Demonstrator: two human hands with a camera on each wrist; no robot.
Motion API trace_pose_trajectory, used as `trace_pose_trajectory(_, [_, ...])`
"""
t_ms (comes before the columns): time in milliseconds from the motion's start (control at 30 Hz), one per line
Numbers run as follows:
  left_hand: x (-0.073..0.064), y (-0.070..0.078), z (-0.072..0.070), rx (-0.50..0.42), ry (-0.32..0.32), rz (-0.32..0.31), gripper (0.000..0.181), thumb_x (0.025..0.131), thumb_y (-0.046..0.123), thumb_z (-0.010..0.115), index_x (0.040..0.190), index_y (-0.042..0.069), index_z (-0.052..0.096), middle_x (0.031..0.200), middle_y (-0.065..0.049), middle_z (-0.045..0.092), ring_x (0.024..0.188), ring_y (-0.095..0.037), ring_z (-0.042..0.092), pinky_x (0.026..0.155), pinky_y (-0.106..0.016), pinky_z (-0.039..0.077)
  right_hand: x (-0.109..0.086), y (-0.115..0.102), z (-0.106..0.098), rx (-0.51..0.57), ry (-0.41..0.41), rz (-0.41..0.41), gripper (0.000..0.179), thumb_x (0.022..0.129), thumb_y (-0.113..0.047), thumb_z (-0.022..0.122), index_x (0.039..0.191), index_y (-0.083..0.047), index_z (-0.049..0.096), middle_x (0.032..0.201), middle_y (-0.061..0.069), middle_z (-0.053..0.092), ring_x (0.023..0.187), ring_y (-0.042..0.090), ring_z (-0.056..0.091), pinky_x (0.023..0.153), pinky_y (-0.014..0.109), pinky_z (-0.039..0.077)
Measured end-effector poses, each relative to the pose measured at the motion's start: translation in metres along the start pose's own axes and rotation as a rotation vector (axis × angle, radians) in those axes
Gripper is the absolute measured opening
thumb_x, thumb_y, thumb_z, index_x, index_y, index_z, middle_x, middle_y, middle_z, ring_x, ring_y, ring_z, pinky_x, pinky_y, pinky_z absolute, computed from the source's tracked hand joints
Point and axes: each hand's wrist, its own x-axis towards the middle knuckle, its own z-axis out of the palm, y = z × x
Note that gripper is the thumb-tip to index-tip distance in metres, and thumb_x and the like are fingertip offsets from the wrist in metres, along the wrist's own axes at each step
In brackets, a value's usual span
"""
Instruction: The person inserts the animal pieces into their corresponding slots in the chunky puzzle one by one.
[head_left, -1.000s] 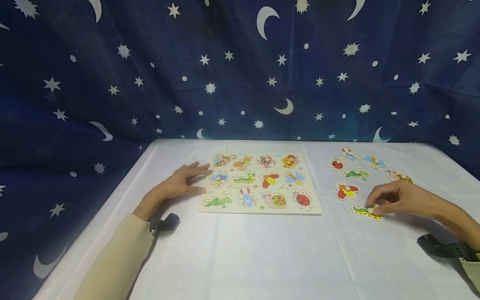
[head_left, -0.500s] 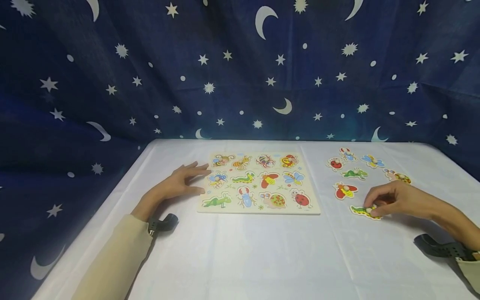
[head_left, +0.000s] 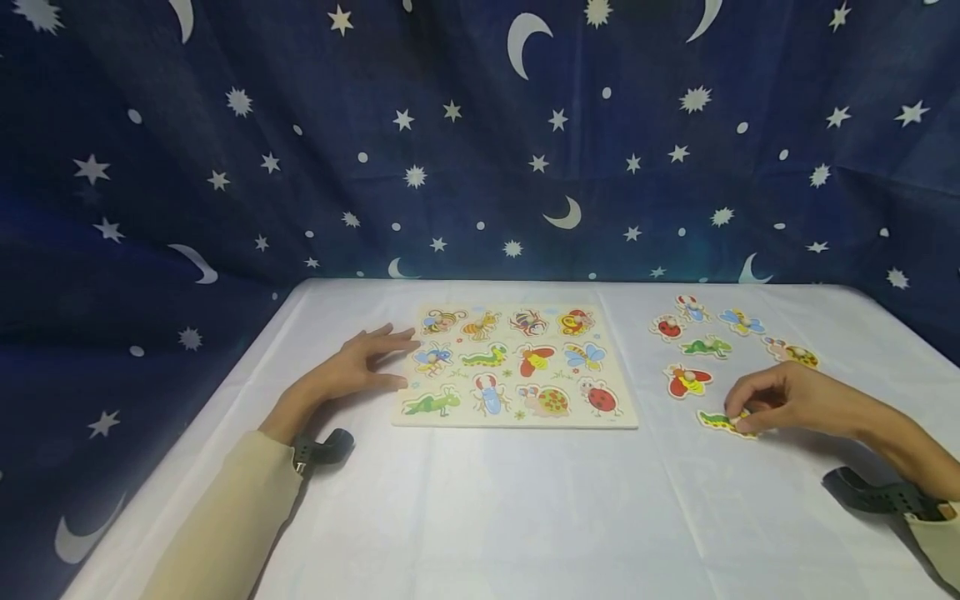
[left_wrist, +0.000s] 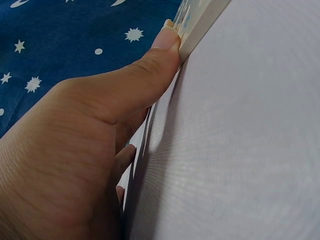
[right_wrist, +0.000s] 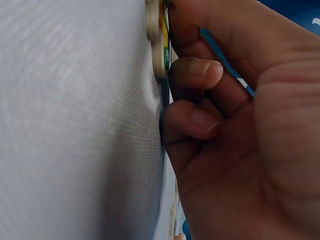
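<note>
With thumb and fingertips, my right hand (head_left: 787,402) pinches the knob of a green and yellow caterpillar puzzle piece (head_left: 716,421), which lies at the table's right side. The right wrist view shows the edge of this caterpillar piece (right_wrist: 160,50) by the fingers, close over the cloth; the other fingers curl into the palm. My left hand (head_left: 356,367) rests with spread, relaxed fingers at the left edge of the wooden puzzle board (head_left: 517,421). In the left wrist view the thumb (left_wrist: 150,62) touches the side of the board (left_wrist: 202,30).
Right of the board lie several knobbed pieces: a red and yellow firefly (head_left: 687,381), a grasshopper (head_left: 707,347), a ladybug (head_left: 667,327), a blue beetle (head_left: 692,309), a dragonfly (head_left: 742,322) and a snail (head_left: 791,352). Some top-row board slots hold knobbed pieces. A starry curtain (head_left: 450,200) hangs behind.
The whole head view has shifted slightly left. Both hands keep their places, the right still pinching the caterpillar piece.
</note>
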Motion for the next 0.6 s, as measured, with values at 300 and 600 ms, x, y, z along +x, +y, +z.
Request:
trace_pose_trajectory(300, [-0.0006, 0.0014, 0.0003, 0.003, -0.001, -0.003, 0.063, 0.081, 0.038, 0.075, 0.136, 0.018, 0.055, 0.149, -0.001, 0.039, 0.143, -0.033, 0.017, 0.114, -0.054, 0.003, -0.0008, -0.0028, 0.0004, -0.028, 0.010, 0.041, 0.016, 0.080, -0.008, 0.076, 0.096, -0.013, 0.074, 0.084, 0.000, 0.065, 0.075, 0.014, 0.052, 0.057, 0.028, 0.037])
trace_pose_trajectory(600, [-0.0009, 0.0011, 0.0002, -0.007, 0.002, 0.000, 0.063, 0.080, 0.039, 0.075, 0.136, 0.019, 0.056, 0.149, 0.000, 0.039, 0.143, -0.032, 0.018, 0.115, -0.053, 0.003, 0.0027, -0.0071, 0.0000, -0.041, 0.004, -0.048, 0.019, 0.082, -0.003, 0.073, 0.098, -0.015, 0.074, 0.099, -0.001, 0.070, 0.080, 0.012, 0.054, 0.062, 0.024, 0.041])
